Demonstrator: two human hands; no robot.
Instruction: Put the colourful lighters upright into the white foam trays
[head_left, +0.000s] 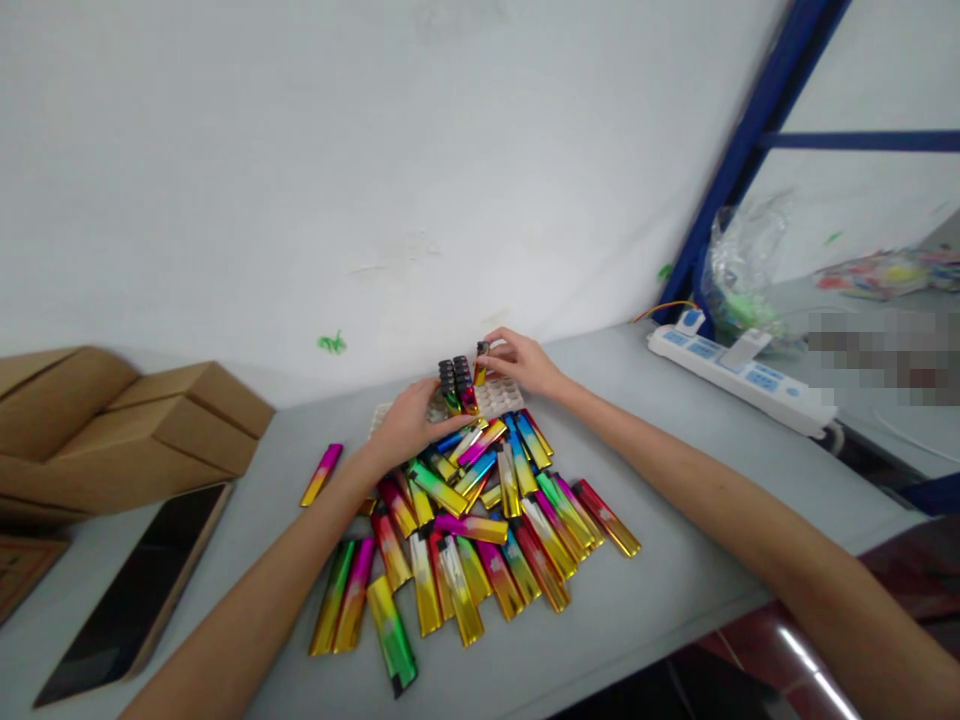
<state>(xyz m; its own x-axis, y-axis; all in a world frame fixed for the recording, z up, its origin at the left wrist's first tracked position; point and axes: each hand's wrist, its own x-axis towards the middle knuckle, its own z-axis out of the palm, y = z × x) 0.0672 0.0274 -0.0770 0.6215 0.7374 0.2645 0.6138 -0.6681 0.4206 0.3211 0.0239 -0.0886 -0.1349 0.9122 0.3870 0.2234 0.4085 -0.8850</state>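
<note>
A pale tray with rows of small cells (501, 398) sits against the wall, and two rows of black-topped lighters (459, 384) stand upright in it. My right hand (525, 362) pinches a lighter (481, 364) with a gold lower body, upright at the tray, right of those rows. At the tray's left end rests my left hand (409, 425), thumb stretched out in front of the standing lighters and fingers apart from it; its fingertips are partly hidden. A loose pile of shiny multicoloured lighters (480, 530) lies between my forearms, below the tray.
Cardboard boxes (150, 430) and a dark-screened phone (139, 600) are on the left of the grey table (645, 620). A white power strip (739, 375) with plugs lies at the right, beside a blue metal frame (731, 170) and a clear plastic bag (746, 255).
</note>
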